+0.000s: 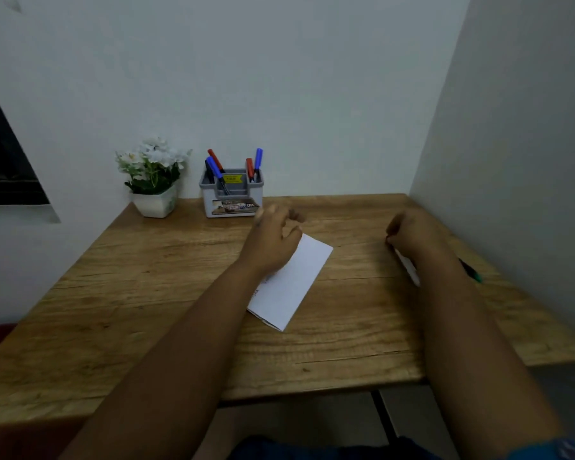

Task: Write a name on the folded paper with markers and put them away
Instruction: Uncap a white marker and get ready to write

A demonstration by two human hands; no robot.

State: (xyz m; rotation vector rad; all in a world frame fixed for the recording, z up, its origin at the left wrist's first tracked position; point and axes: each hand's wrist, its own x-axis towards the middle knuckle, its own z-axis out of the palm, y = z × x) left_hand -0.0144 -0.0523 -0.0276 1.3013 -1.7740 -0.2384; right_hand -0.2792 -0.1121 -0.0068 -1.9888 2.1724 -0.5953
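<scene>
On the wooden table, seen from the head camera, the folded paper lies near the middle, its long axis slanting from the near edge up toward the far right; faint writing shows on it beside the left wrist. The left hand hovers over the paper's far end, fingers loosely spread and gripping nothing. The right hand is curled round a white marker whose barrel runs back along the forearm toward the person. A green-tipped marker lies on the table just right of that arm. At the back, against the wall, a grey holder keeps red and blue markers upright, beside a potted white flower.
</scene>
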